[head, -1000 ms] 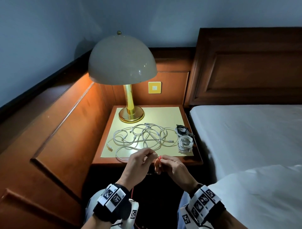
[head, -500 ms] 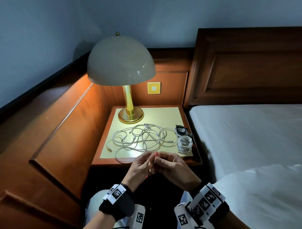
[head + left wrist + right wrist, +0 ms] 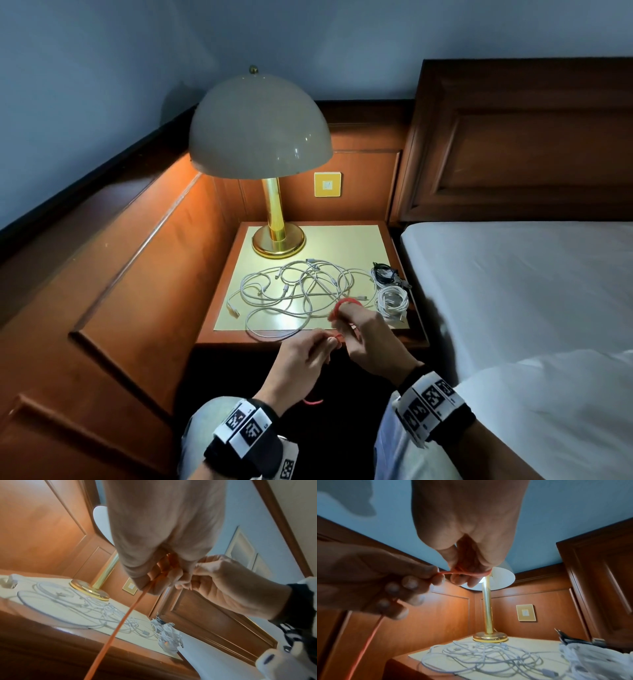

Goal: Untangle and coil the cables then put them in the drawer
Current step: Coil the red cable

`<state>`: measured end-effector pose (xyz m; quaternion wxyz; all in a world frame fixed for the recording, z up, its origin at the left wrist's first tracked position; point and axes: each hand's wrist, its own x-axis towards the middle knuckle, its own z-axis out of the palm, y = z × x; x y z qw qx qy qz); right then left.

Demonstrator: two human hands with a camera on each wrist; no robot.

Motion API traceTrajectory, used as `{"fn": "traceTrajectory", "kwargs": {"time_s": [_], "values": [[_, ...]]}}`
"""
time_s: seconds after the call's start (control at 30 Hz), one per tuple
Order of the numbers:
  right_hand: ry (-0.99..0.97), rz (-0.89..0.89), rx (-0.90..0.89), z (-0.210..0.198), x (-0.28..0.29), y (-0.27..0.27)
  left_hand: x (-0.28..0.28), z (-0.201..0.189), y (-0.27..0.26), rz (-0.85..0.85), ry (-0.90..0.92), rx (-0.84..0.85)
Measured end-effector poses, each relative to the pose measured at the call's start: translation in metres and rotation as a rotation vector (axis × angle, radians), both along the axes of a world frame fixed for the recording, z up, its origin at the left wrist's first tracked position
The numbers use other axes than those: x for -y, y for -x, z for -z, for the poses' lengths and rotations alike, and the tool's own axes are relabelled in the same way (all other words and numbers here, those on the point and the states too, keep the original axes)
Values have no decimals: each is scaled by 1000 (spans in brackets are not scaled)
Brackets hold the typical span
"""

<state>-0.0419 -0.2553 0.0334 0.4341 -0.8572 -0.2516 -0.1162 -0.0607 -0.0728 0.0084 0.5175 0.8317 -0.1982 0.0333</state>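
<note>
A thin red cable [image 3: 346, 302] loops round the fingers of my right hand [image 3: 346, 323], just above the nightstand's front edge. My left hand [image 3: 324, 343], close beside it, pinches the same red cable [image 3: 464, 573], which is taut between the two hands. The rest of the red cable [image 3: 120, 626] hangs down from my left hand [image 3: 154, 577] toward my lap. A tangle of white cables [image 3: 301, 291] lies spread on the nightstand top [image 3: 342, 240]. At its right edge rest a coiled white cable [image 3: 392, 301] and a coiled black cable [image 3: 385, 274].
A brass lamp [image 3: 278, 236] with a domed shade stands at the back left of the nightstand. Wood panelling closes the left and back. A bed [image 3: 513, 291] with white sheets lies to the right. My knees are below the hands.
The hands, pressed together before, have drawn slightly apart. My right hand has moved up and right, and a red loop now shows round its fingers.
</note>
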Motion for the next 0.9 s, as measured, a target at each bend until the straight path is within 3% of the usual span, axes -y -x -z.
{"fn": "traceTrajectory", "kwargs": {"time_s": [0.13,0.3,0.43,0.7,0.77,0.83,0.9], "values": [[-57,-76,-259,7,6,9,-9,0,-10,-8,-20,86],[-281,-140,-586,1,9,15,-12,-5,-10,33,-54,226],[-453,-217,-774,8,5,20,-12,-6,-10,-23,-13,202],[-797,-408,-986,12,-7,40,-15,-23,-8,-32,129,-115],[-861,-436,-1004,11,-10,44,-10,-26,-3,21,318,-265],[-915,-449,-1017,7,-12,44,-1,-27,5,89,630,-480],[-962,-468,-1014,3,-14,43,6,-24,10,85,776,-572]]}}
